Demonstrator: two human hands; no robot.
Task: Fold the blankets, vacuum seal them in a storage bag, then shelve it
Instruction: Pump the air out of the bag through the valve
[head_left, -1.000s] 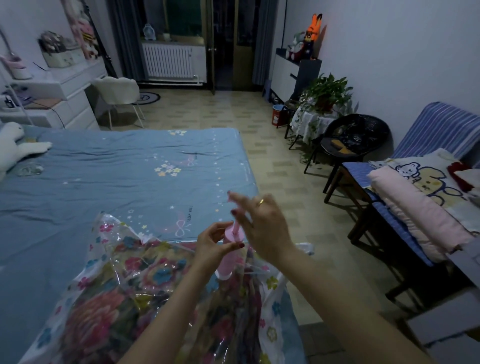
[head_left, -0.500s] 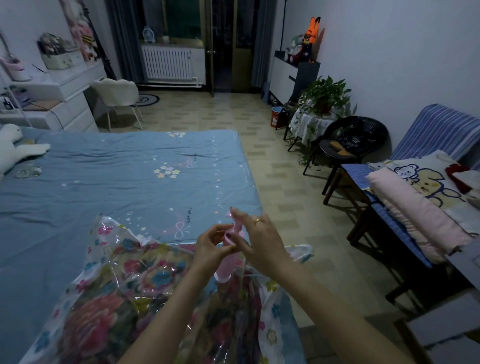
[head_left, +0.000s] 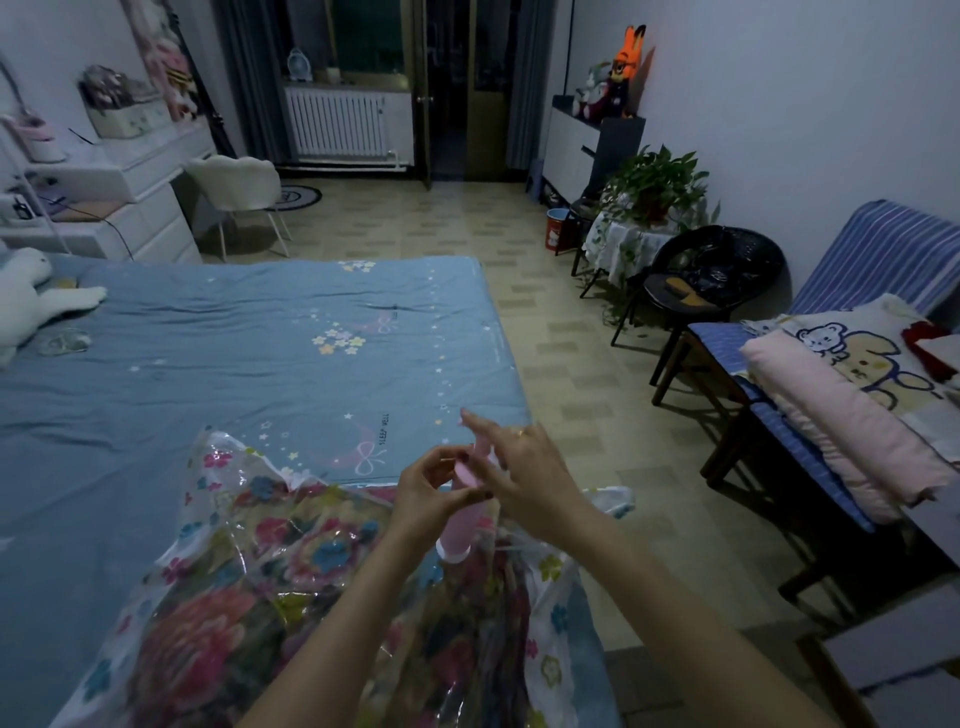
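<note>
your left hand (head_left: 423, 491) and right hand (head_left: 524, 475) both pinch the pink hand pump (head_left: 464, 512), upright on the clear floral storage bag (head_left: 249, 587) below your fingers. beyond them lies the blue bed (head_left: 234, 364); tiled floor (head_left: 561, 332) to their right.

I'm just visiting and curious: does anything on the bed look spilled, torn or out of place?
Nothing stands out. The storage bag lies crumpled on the bed with the floral blanket inside, and both hands hold a pink pump over it. No spill or tear shows.
</note>
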